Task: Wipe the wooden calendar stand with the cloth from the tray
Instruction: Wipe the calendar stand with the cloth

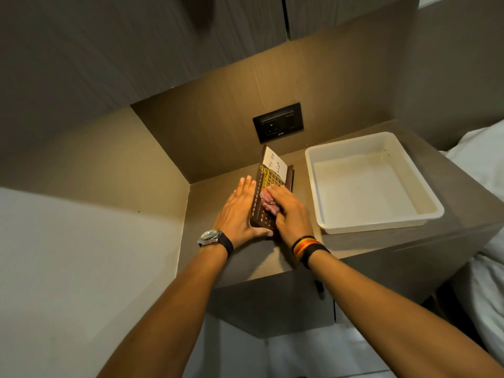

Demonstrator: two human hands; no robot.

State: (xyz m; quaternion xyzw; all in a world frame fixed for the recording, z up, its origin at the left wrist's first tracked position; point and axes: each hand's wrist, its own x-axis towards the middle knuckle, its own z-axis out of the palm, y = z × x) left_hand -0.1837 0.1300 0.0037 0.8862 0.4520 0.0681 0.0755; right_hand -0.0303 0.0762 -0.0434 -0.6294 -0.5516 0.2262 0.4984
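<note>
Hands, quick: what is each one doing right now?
Left hand: open, flat against the left side of the calendar stand.
Right hand: pressing the pink cloth on the stand's face.

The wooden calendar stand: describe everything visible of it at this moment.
The wooden calendar stand is a dark brown board printed with rows of small dates and month names, partly covered by a yellow grid. A white note reading "To Do List" sits at its far end. It stands on the countertop, tilted, left of the white tray. The left hand lies flat against its left side, thumb around the near end; the right hand presses a pinkish cloth on its face.
</note>
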